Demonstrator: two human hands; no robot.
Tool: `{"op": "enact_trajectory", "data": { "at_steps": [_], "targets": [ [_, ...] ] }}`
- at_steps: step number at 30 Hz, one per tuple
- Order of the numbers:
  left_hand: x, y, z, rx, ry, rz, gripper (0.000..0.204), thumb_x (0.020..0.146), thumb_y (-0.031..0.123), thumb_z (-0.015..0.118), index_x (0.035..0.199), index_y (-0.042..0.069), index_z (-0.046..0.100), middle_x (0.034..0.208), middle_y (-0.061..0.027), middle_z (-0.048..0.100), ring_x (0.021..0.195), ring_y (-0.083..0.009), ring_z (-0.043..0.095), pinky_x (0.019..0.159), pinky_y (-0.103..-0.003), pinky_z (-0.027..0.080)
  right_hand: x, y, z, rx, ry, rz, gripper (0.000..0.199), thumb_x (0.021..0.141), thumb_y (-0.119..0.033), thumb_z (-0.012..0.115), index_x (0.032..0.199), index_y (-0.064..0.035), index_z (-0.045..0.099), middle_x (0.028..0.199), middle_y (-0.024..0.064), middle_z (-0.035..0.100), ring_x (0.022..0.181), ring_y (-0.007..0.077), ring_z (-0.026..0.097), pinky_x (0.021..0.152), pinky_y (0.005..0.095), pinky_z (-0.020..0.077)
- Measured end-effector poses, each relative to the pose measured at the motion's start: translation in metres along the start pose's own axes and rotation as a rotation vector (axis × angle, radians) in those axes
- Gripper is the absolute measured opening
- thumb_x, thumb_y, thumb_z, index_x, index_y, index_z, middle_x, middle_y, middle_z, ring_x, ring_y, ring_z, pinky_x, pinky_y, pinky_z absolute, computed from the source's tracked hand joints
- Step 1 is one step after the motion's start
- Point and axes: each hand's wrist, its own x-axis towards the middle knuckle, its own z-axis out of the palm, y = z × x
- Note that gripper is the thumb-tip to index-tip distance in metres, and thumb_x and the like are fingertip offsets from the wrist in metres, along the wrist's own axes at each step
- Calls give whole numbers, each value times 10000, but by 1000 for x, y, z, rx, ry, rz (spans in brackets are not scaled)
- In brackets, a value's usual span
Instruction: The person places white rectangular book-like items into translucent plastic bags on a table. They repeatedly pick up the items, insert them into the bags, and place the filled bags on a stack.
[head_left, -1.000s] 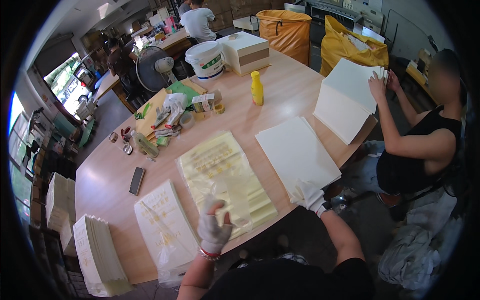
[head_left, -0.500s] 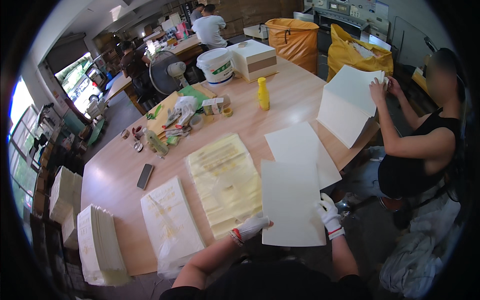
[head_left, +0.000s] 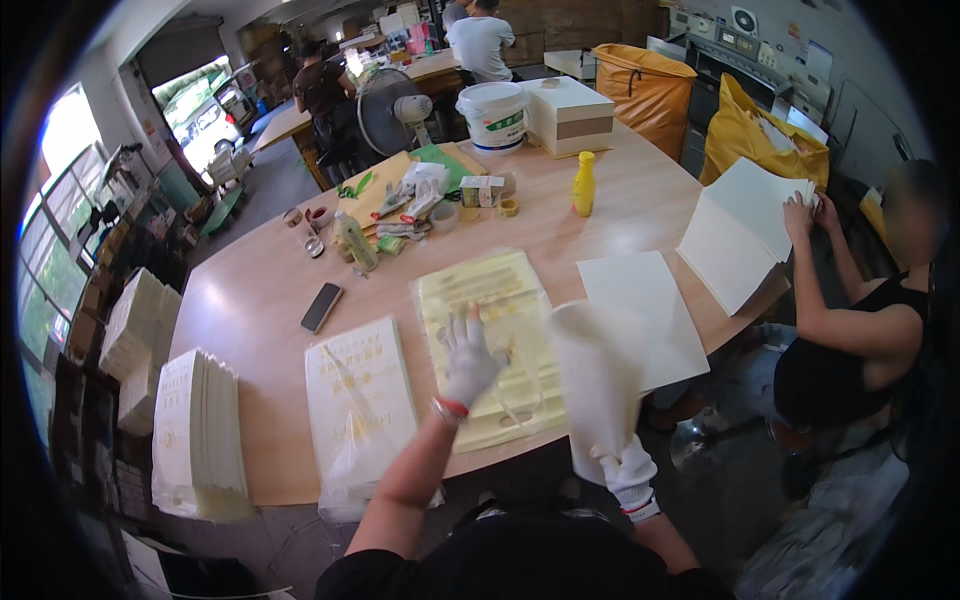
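My left hand, in a white glove with a red cuff, is spread above a pale yellow stack of flat plastic bags; nothing is in it. My right hand, gloved as well, grips a white sheet by its lower right edge. That sheet stands tilted and blurred over the table's front edge, covering the right side of the yellow bags. Another white sheet lies flat on the table just beyond it.
A plastic-wrapped white stack, a taller stack and a phone lie to the left. Farther back are a yellow bottle, a white bucket and gloves. A co-worker handles white sheets at right.
My left hand has let go of the white sheet and moved up over the yellow bags. My right hand has moved slightly left, and the sheet is now tilted. The view has shifted.
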Motion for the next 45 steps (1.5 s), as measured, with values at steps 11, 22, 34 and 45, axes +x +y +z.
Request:
{"op": "enact_trajectory", "data": {
  "at_steps": [11,22,34,45],
  "targets": [
    [-69,55,29,-429,-542,-34,583,694,137,597,1238,50,407,811,-166,579,791,-356,569,724,-462,456,75,49,74,-234,-194,468,561,677,-256,713,1140,-68,458,1052,211,557,920,371,575,735,438,475],
    [-112,-89,87,-729,-120,-653,389,825,109,526,1196,70,417,969,-157,504,889,-326,544,781,-443,450,127,100,104,-405,-654,457,775,792,-160,517,1412,-113,55,945,255,586,831,387,586,709,486,445],
    [-223,-2,-66,-1056,-490,-1048,65,797,44,481,859,49,498,757,-143,519,625,-283,538,577,-364,439,-21,22,15,-113,-700,327,708,817,-164,481,1402,-91,89,928,285,582,742,420,580,646,487,441],
    [-183,-4,-67,-627,-265,-269,106,660,-61,491,706,35,488,756,-98,550,685,-243,548,608,-319,446,-13,72,25,842,-361,964,331,842,-175,537,1137,-25,527,965,88,610,835,155,583,748,302,475]
  ]
}}
